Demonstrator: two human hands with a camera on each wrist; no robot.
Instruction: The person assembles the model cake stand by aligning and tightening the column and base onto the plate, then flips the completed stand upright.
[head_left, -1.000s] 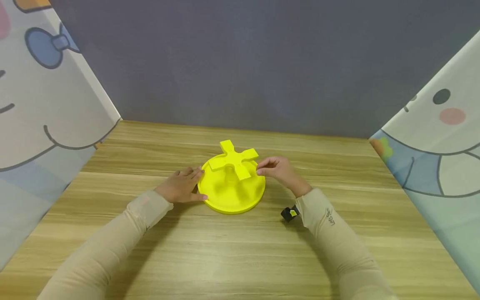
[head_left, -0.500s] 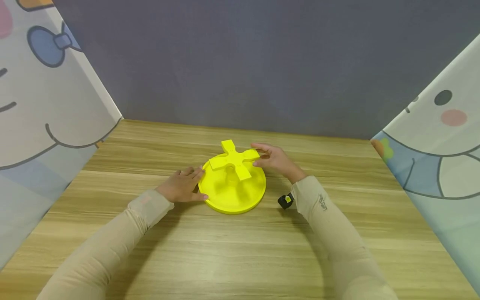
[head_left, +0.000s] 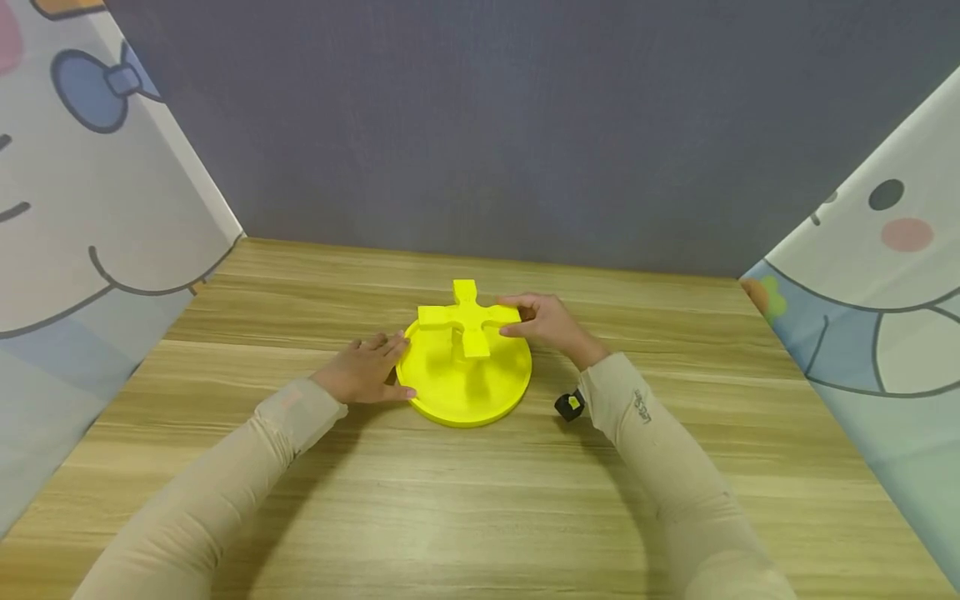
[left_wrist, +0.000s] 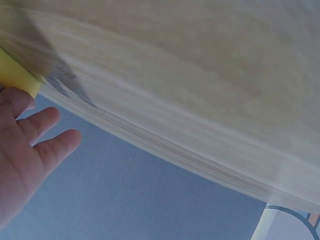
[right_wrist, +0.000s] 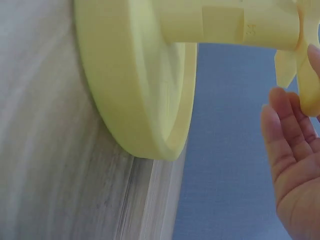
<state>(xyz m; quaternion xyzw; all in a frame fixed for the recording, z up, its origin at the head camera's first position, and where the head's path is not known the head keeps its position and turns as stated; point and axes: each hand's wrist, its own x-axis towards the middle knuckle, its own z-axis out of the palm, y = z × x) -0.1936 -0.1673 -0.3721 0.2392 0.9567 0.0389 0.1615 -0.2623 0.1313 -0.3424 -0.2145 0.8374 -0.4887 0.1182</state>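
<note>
A yellow four-armed cross piece (head_left: pixel 469 317) sits atop a thick yellow post (right_wrist: pixel 225 22), which rises from a round yellow base with a raised rim (head_left: pixel 465 417). My right hand (head_left: pixel 555 330) pinches the cross's right arm, thumb on the near side and a finger on the far side. In the right wrist view, the other fingers (right_wrist: pixel 292 125) extend past that arm. My left hand (head_left: pixel 362 371) rests against the base's left rim, fingers spread and fairly straight. Only part of the yellow base (left_wrist: pixel 15 75) shows beside the fingers in the left wrist view.
The base stands on a wood-grain table (head_left: pixel 450 508). A dark grey panel (head_left: pixel 480 133) closes the back, with cartoon-printed panels (head_left: pixel 135 217) on both sides. A small black object (head_left: pixel 569 406) shows at the right wrist.
My right hand has moved from beside the cross onto its right arm and grips it. The cross has turned slightly clockwise as seen from above. My left hand stays on the rim.
</note>
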